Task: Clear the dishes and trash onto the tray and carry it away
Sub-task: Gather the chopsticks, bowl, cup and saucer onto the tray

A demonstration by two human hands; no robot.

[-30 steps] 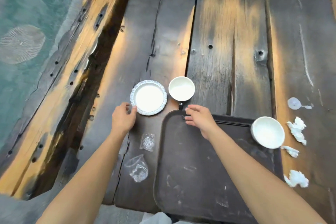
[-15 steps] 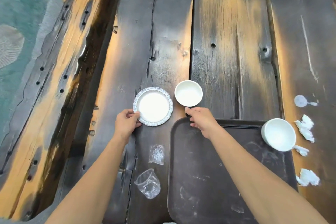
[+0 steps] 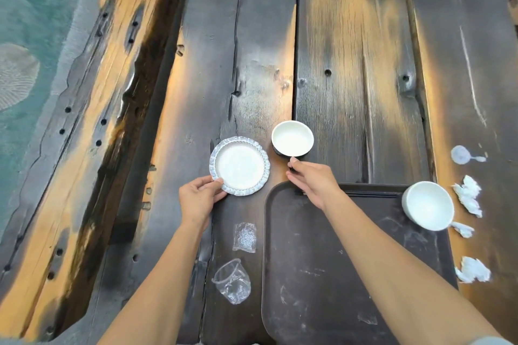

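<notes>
Barely started tbh. Only one white bowl [image 3: 428, 204] sits on the tray [image 3: 336, 274] so far. My left hand [image 3: 199, 199] is pinching the rim of the little plate [image 3: 239, 169], still on the table [image 3: 252, 50]. My right hand [image 3: 312, 178], loosely curled and empty, reaches for the cup [image 3: 292, 138]. Plastic wrappers [image 3: 244, 237], crushed plastic cup [image 3: 232, 280] and tissue scraps [image 3: 467, 194] all still to go.

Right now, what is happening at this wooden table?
A person is clearing it. The left hand grips the edge of a small plate; the right hand reaches for a cup beyond the dark tray. One white bowl sits on the tray's far right corner. Plastic wrappers and crumpled tissues remain on the table.
</notes>
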